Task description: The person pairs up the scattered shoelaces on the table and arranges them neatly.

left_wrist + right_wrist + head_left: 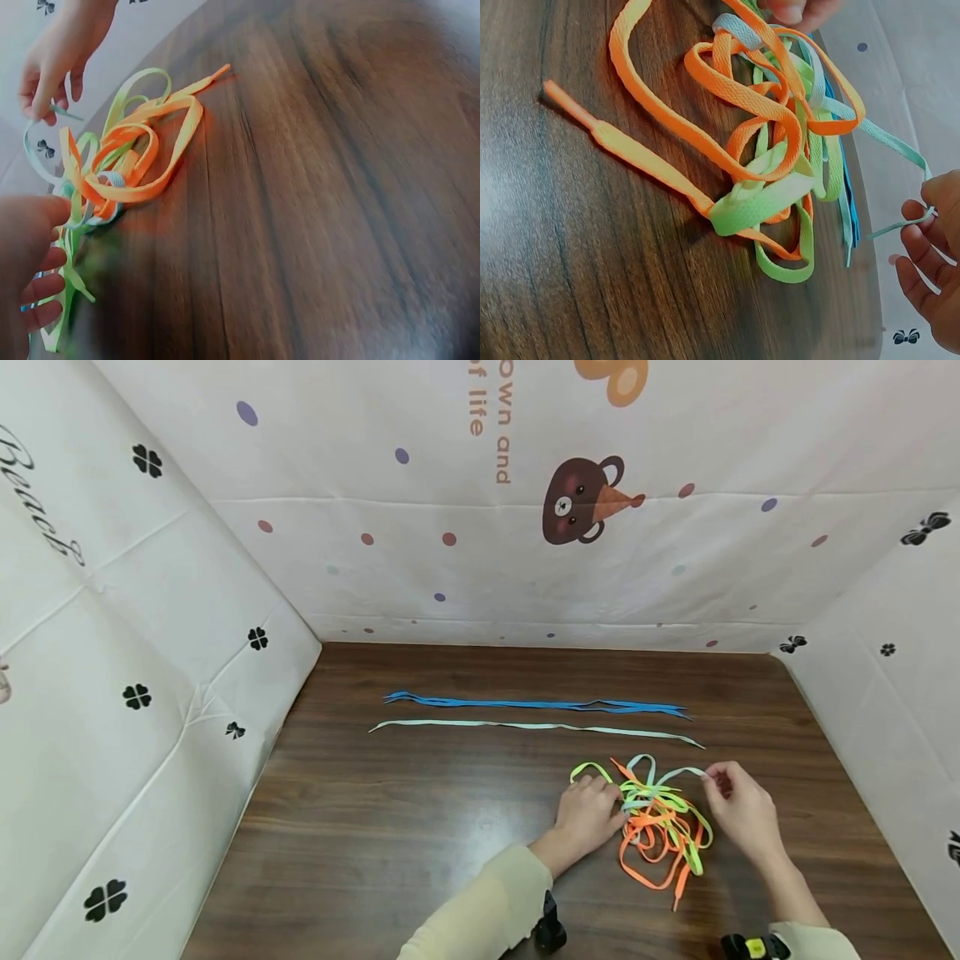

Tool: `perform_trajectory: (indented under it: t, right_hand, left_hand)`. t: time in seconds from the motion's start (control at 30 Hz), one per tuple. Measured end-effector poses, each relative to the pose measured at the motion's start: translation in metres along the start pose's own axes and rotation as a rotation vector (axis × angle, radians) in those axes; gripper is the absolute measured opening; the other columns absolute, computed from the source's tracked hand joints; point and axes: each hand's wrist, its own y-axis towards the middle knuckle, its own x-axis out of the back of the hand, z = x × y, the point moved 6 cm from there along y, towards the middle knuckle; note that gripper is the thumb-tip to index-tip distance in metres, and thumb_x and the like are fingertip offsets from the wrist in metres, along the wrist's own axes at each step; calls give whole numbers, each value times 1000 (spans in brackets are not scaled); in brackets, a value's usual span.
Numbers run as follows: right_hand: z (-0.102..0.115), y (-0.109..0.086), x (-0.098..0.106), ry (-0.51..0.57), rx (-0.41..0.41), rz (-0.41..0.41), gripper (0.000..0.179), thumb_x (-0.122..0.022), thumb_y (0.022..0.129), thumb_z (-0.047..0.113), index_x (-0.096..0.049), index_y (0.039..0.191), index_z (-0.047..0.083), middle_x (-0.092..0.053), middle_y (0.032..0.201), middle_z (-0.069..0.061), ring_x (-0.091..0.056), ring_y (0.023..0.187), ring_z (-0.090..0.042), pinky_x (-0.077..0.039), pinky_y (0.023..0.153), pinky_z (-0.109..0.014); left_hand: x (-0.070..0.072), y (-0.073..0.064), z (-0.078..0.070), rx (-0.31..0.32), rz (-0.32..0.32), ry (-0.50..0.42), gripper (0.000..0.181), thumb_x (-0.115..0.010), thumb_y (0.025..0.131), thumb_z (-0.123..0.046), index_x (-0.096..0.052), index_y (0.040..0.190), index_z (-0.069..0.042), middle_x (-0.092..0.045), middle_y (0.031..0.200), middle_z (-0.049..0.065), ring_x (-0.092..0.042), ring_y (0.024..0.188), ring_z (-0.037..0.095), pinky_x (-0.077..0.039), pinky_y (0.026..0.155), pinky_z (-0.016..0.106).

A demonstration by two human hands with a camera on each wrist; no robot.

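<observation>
A tangle of flat shoelaces lies on the wooden table [420,827]: orange shoelace [630,864], lime-green shoelace [705,831] and mint shoelace [686,770]. At the tangle's left side my left hand [588,814] holds some of the laces between thumb and curled fingers; in the left wrist view its fingertips partly cover them. My right hand [742,806], to the right of the pile, pinches one end of the mint shoelace [892,139]. That lace rises from the tangle to the fingers, with a short tip sticking out past them.
Behind the tangle a single mint lace [525,725] is stretched across the table. Farther back, several blue laces [510,702] lie side by side, parallel to it. White printed cloth [450,568] walls the table at the back and both sides.
</observation>
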Motion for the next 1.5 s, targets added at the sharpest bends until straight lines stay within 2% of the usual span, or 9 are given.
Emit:
perform_trajectory:
  t: [0.13, 0.3, 0.53, 0.63, 0.87, 1.07, 1.17, 1.37, 1.5]
  right_hand:
    - [1, 0, -2, 0, 9, -5, 13, -67, 76, 0, -57, 83, 5, -57, 67, -5, -43, 59, 0, -34, 50, -18]
    - [2, 0, -2, -3, 9, -6, 13, -67, 76, 0, -57, 83, 4, -57, 68, -5, -45, 59, -3, -33, 50, -16]
    - [0, -1, 3, -2, -2, -9, 13, -67, 76, -1, -57, 84, 3, -57, 68, -6, -45, 60, -4, -31, 51, -12]
    - [0, -1, 5, 0, 0, -10, 13, -66, 76, -1, -57, 85, 2, -57, 68, -7, -44, 60, -2, -31, 52, -11]
    - [-2, 2, 8, 9, -17, -20, 12, -65, 78, -1, -57, 86, 3, -57, 69, -6, -40, 62, 7, -31, 52, -11]
    - [-2, 3, 8, 1, -36, -13, 11, -65, 79, 1, -57, 86, 4, -57, 69, -6, -41, 61, 6, -31, 52, -11]
    - [-2, 2, 8, 2, -37, -22, 11, -65, 78, 1, -57, 85, 4, -57, 68, -6, -40, 61, 6, -31, 52, -11]
    - [-5, 0, 8, 1, -42, -22, 11, -65, 78, 1, -57, 84, 5, -57, 69, -5, -41, 61, 5, -31, 53, -12]
    - [-6, -1, 8, -5, -44, -21, 10, -65, 78, 1, -57, 84, 5, -57, 69, -4, -45, 61, -1, -32, 54, -12]
  left_hand:
    - [0, 4, -6, 22, 6, 22, 18, -63, 83, -45, -66, 93, -31, -59, 90, -13, -53, 79, 4, -47, 72, 23]
    - [-2, 4, -10, 0, -16, 27, 9, -65, 83, -37, -66, 85, -29, -58, 81, -13, -51, 74, 4, -45, 67, 21]
    - [-2, -6, -1, -26, -10, -48, 3, -66, 83, -28, -63, 82, -28, -59, 79, -16, -47, 69, 2, -39, 61, 15]
    - [1, -11, 6, -37, -12, -67, 5, -65, 82, -25, -61, 81, -27, -58, 78, -16, -46, 67, 1, -36, 58, 15]
    - [21, -22, 24, -72, -100, -100, 7, -67, 78, -21, -62, 81, -25, -60, 77, -16, -52, 70, 3, -41, 60, 16]
    - [36, -37, 47, -86, -129, -146, 7, -67, 78, -17, -65, 81, -23, -64, 80, -14, -54, 69, 4, -43, 61, 17]
    - [39, -46, 60, -87, -112, -165, 6, -67, 79, -17, -65, 82, -22, -65, 82, -13, -57, 72, 5, -45, 66, 19]
    - [46, -64, 86, -66, -108, -221, 6, -67, 78, -14, -64, 81, -19, -65, 81, -10, -62, 78, 4, -47, 87, 30]
    - [53, -74, 100, -34, -152, -265, 9, -67, 75, -10, -62, 78, -17, -60, 73, -9, -54, 67, 5, -48, 72, 25]
